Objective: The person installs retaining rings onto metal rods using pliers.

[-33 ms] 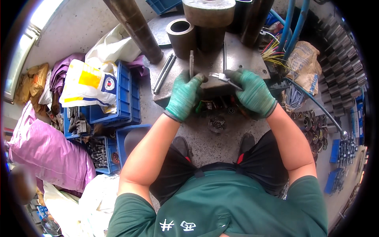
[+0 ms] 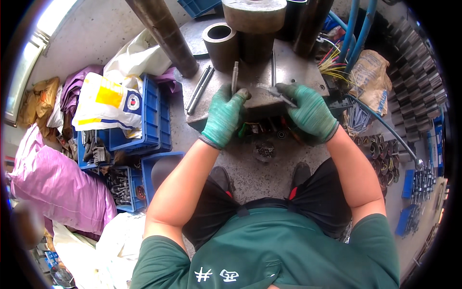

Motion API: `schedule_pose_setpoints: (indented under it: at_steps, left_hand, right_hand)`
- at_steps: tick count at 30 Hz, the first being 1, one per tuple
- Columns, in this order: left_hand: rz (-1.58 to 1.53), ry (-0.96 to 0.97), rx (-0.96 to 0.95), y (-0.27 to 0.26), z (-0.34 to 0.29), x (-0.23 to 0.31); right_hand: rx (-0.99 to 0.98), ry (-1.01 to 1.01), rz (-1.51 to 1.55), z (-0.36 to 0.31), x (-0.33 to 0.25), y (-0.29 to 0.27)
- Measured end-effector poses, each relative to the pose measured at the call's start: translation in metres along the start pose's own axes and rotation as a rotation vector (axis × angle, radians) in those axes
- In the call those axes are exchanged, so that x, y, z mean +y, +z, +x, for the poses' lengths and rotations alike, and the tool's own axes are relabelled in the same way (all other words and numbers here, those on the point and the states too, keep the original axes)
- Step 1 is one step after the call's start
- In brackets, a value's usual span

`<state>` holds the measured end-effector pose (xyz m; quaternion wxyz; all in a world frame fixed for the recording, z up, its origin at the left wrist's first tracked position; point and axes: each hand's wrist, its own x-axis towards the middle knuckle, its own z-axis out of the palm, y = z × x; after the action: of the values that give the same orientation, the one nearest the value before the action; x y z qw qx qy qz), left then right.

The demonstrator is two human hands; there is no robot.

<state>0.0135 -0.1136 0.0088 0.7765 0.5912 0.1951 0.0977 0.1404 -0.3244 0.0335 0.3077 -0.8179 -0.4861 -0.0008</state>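
My left hand [image 2: 224, 115], in a green glove with dark fingertips, is closed round a slim stepped metal rod [image 2: 235, 77] that stands nearly upright above the front of the steel press table [image 2: 257, 108]. My right hand [image 2: 310, 111], gloved the same way, pinches a small metal part [image 2: 284, 97] with a rod-like shank; its far end is smeared by motion. A gap separates the two hands. Left of my left hand, a pair of metal rods [image 2: 199, 90] lies on the table. Another thin rod [image 2: 274, 67] lies beyond my right hand.
A thick hollow cylinder [image 2: 219, 50] stands behind the rods, beside the round press head [image 2: 255, 17]. Steel columns [image 2: 166, 36] rise on both sides. Blue crates [image 2: 149, 115] and a purple sack [image 2: 60, 178] are at left; blue hoses [image 2: 351, 33] and a paper sack [image 2: 370, 79] at right.
The small part in my right hand has turned and its end has become blurred. The rod in my left hand has shifted slightly to the right.
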Motion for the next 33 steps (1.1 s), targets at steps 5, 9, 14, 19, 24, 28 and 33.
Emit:
schedule_pose_setpoints:
  at_steps: [5,9,14,19,24,28,33]
  left_hand:
    - [0.318,0.204,0.057,-0.006,0.003,-0.004]
    - [0.344,0.283,0.049,-0.011,0.006,-0.015]
    - [0.568,0.37,0.013,-0.011,0.005,-0.007]
    - [0.512,0.317,-0.084,-0.013,0.003,-0.006]
    - [0.293,0.138,-0.194,-0.008,-0.003,0.005]
    - [0.241,0.002,-0.239,-0.008,-0.003,0.013]
    - [0.113,-0.127,-0.236,-0.007,-0.003,0.009]
  right_hand:
    - [-0.023,0.234,0.258,0.002,-0.001,-0.018]
    - [-0.043,0.218,0.259,0.002,0.001,-0.02]
    - [-0.191,0.24,0.28,0.001,0.008,-0.025]
    - [-0.273,0.204,0.349,0.0,0.004,-0.029]
    - [-0.459,0.217,0.366,0.004,-0.008,-0.03]
    - [-0.474,0.206,0.386,0.002,0.0,-0.027]
    - [-0.533,0.224,0.342,0.007,-0.009,-0.034]
